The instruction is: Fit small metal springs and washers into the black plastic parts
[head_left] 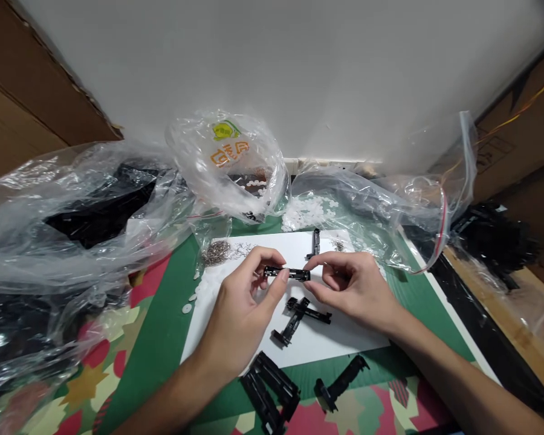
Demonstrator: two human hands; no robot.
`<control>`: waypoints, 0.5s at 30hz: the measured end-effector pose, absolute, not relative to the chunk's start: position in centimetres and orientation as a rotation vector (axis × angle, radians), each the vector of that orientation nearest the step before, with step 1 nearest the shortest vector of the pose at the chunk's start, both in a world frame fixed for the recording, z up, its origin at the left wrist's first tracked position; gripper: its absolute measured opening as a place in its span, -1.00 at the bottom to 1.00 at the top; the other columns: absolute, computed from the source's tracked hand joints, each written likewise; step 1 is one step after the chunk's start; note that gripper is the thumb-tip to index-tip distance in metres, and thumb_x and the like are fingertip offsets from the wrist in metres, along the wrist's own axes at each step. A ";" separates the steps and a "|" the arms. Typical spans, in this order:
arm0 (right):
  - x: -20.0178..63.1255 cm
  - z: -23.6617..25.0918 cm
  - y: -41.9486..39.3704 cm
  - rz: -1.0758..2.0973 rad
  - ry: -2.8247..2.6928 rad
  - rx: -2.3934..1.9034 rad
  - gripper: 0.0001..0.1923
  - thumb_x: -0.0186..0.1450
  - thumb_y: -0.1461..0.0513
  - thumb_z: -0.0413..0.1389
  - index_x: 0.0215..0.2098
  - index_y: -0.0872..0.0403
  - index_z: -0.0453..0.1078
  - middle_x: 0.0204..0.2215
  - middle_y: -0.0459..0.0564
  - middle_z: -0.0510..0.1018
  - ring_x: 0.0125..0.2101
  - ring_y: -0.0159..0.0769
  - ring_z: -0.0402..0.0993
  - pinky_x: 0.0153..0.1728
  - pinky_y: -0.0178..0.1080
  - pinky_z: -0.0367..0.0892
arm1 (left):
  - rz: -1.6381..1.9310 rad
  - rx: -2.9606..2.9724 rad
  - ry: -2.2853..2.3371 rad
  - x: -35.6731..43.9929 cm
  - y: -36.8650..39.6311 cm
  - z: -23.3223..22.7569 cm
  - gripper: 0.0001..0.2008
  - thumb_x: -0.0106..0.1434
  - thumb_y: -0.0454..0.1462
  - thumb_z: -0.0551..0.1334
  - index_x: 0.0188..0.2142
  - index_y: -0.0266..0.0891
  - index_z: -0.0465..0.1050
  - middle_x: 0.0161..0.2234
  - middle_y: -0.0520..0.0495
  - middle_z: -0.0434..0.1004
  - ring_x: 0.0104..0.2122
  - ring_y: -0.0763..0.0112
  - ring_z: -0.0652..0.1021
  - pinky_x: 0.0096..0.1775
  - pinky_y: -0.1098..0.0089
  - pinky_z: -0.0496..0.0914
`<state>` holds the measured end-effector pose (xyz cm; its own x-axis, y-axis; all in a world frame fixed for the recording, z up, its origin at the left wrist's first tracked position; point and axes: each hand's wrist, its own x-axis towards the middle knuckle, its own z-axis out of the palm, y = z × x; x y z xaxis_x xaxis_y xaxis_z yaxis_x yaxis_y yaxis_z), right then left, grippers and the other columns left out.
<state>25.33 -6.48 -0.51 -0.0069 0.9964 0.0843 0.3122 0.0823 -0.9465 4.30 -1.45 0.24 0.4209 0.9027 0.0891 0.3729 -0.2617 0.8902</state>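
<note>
My left hand (245, 308) and my right hand (349, 284) together hold a small black plastic bar (288, 273) above a white sheet (326, 341). Each hand pinches one end of the bar between thumb and fingers. Two more black bars (301, 314) lie crossed on the sheet just below the hands. Another black bar (316, 241) lies at the sheet's far edge. A heap of small metal springs (216, 252) sits at the sheet's far left corner, with small white discs (191, 300) scattered beside it.
Black plastic parts (269, 393) and one more (340, 382) lie on the green mat near me. Clear plastic bags (72, 211) hold black parts at left; another bag (344, 205) holds white discs. A round bag (229, 163) stands behind. Cardboard boxes flank both sides.
</note>
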 end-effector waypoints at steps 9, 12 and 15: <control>24.9 -0.4 -6.5 0.893 -1.622 -1.375 -0.86 0.32 0.29 0.27 -0.17 0.12 0.66 -0.57 -0.19 0.42 -0.55 -0.47 0.25 -0.52 -0.36 0.15 | 0.504 1.844 0.998 4.1 -0.9 -0.1 -0.84 0.51 -0.15 0.22 -0.16 -0.15 0.53 -0.31 0.08 0.54 -0.33 0.40 0.49 -0.29 0.42 0.31; 24.8 -0.1 -6.7 0.907 -1.618 -1.373 -0.83 0.31 0.32 0.25 -0.17 0.13 0.67 -0.54 -0.17 0.47 -0.57 -0.49 0.23 -0.55 -0.37 0.13 | 0.489 1.780 0.982 4.1 -1.0 -0.2 -0.81 0.53 -0.12 0.21 -0.13 -0.14 0.53 -0.28 0.05 0.57 -0.28 0.36 0.55 -0.26 0.41 0.36; 24.8 0.1 -6.8 0.951 -1.564 -1.385 -0.80 0.31 0.31 0.25 -0.13 0.14 0.67 -0.52 -0.17 0.49 -0.60 -0.52 0.14 -0.61 -0.38 0.06 | 0.485 1.705 0.964 4.1 -1.1 -0.2 -0.80 0.54 -0.10 0.20 -0.08 -0.13 0.52 -0.29 0.05 0.60 -0.24 0.32 0.61 -0.22 0.41 0.41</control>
